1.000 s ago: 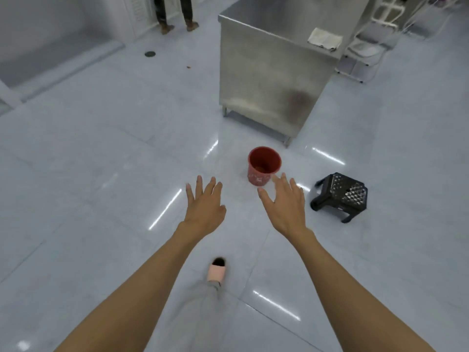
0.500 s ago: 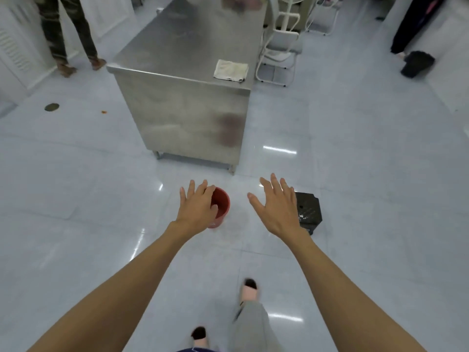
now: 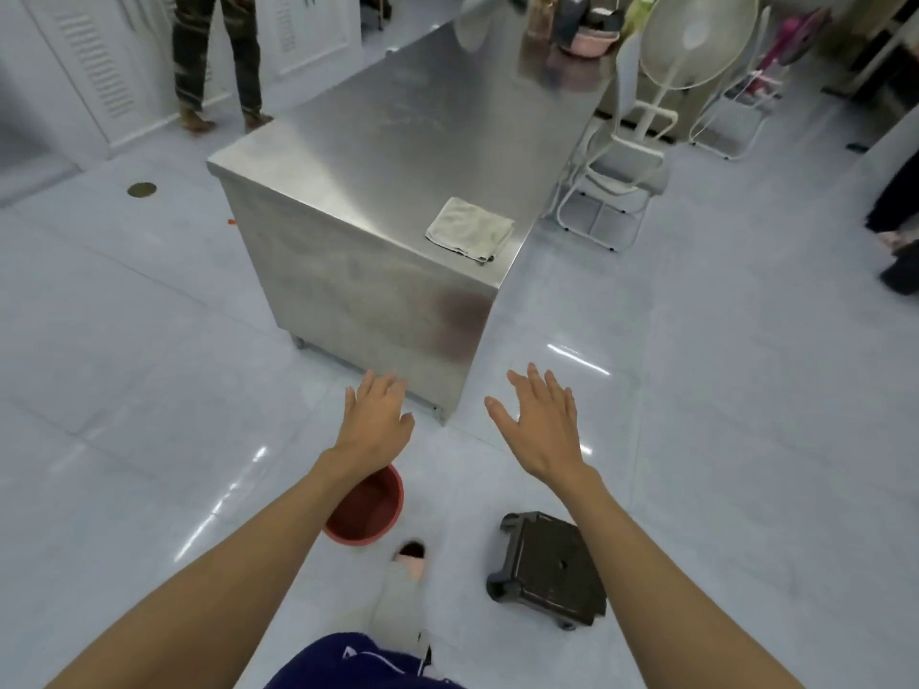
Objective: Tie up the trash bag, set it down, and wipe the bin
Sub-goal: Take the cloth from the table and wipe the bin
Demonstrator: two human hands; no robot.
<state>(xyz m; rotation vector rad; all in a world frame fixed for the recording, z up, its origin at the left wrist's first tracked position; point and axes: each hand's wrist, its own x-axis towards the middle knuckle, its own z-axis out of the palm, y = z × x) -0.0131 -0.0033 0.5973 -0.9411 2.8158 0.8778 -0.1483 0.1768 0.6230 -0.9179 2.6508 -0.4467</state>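
Observation:
A small red bin (image 3: 370, 512) stands on the floor just below me, partly hidden by my left forearm; no bag shows in it. A folded white cloth (image 3: 470, 229) lies on the near right corner of the steel counter (image 3: 378, 156). My left hand (image 3: 378, 415) and my right hand (image 3: 539, 422) are stretched forward, palms down, fingers apart, holding nothing. Both hover above the floor in front of the counter's near end. No trash bag is in view.
A black plastic stool (image 3: 547, 569) sits on the floor right of the bin. A white chair (image 3: 611, 191) and a standing fan (image 3: 691, 42) are beside the counter's right side. A person's legs (image 3: 216, 57) stand at the far left; another person (image 3: 900, 201) is at the right edge.
I have walked closer to the counter. The bin and stool have slid from ahead of my hands to beneath my forearms. Both hands stay open and empty.

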